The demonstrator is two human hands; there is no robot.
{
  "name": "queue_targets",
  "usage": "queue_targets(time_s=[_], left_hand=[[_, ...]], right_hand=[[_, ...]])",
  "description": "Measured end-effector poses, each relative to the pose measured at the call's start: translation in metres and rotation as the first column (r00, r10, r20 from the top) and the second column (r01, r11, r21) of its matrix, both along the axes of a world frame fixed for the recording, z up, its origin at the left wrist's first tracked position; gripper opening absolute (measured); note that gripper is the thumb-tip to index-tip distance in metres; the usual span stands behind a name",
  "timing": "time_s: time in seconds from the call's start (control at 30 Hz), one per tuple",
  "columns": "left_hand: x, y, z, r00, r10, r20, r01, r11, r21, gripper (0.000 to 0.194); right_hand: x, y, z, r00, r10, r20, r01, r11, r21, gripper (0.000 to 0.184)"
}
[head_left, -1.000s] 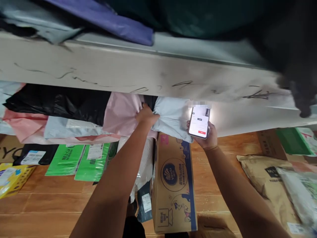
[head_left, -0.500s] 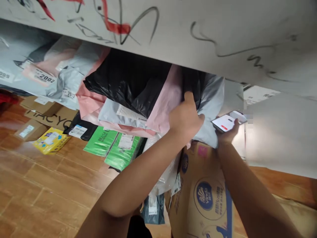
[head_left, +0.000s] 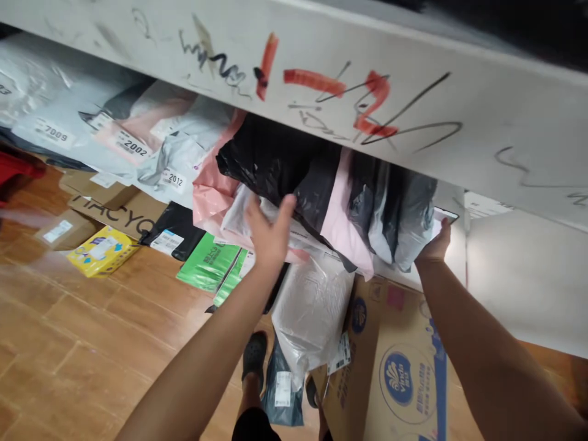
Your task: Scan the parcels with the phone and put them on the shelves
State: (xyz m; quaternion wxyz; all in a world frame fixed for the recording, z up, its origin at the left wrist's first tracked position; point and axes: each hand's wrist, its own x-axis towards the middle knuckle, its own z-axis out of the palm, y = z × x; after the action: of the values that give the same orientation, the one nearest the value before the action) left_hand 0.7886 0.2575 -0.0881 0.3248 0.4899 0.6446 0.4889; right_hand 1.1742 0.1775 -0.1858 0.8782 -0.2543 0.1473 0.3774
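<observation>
My left hand (head_left: 270, 237), thumb and fingers apart, is at the front of the shelf just below a black plastic mailer bag (head_left: 261, 156). Behind its fingers lie a white labelled parcel (head_left: 236, 211) and a pink mailer bag (head_left: 209, 196). To its right, a pink bag (head_left: 337, 226) and several black and grey bags (head_left: 413, 220) stand on edge in a row. My right hand (head_left: 434, 245) grips a smartphone (head_left: 440, 222) at the right end of this row. The grey bag partly covers the phone's screen.
A white shelf board (head_left: 239, 37) marked in red runs above the bags. Below stand a large Vinda carton (head_left: 404, 331) and a white wrapped parcel (head_left: 315, 300). Green packets (head_left: 209, 260), a yellow pack (head_left: 103, 251) and brown boxes (head_left: 124, 214) lie left on the wooden floor (head_left: 114, 331).
My left hand has moved left from the pink and black bags, and its fingers have spread. The bags at the right now stand upright. The view has shifted, and the phone is partly hidden.
</observation>
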Motion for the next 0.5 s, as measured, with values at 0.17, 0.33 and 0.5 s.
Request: queue_targets(time_s=[0.17, 0.33, 0.5], left_hand=[[0.031, 0.036, -0.007, 0.998, 0.059, -0.035, -0.066, 0.97, -0.236, 0.076], [0.017, 0.026, -0.01, 0.988, -0.067, 0.137, 0.069, 0.998, -0.01, 0.024], [-0.03, 0.027, -0.009, 0.997, -0.024, 0.07, 0.012, 0.985, 0.169, 0.04]], right_hand=[[-0.003, -0.005, 0.006, 0.999, 0.039, -0.003, -0.038, 0.998, 0.055, 0.024], [-0.027, -0.003, 0.019, 0.998, 0.052, 0.027, -0.053, 0.998, 0.042, 0.02], [-0.055, 0.016, 0.018, 0.989, 0.048, 0.138, -0.036, 0.995, -0.088, 0.018]])
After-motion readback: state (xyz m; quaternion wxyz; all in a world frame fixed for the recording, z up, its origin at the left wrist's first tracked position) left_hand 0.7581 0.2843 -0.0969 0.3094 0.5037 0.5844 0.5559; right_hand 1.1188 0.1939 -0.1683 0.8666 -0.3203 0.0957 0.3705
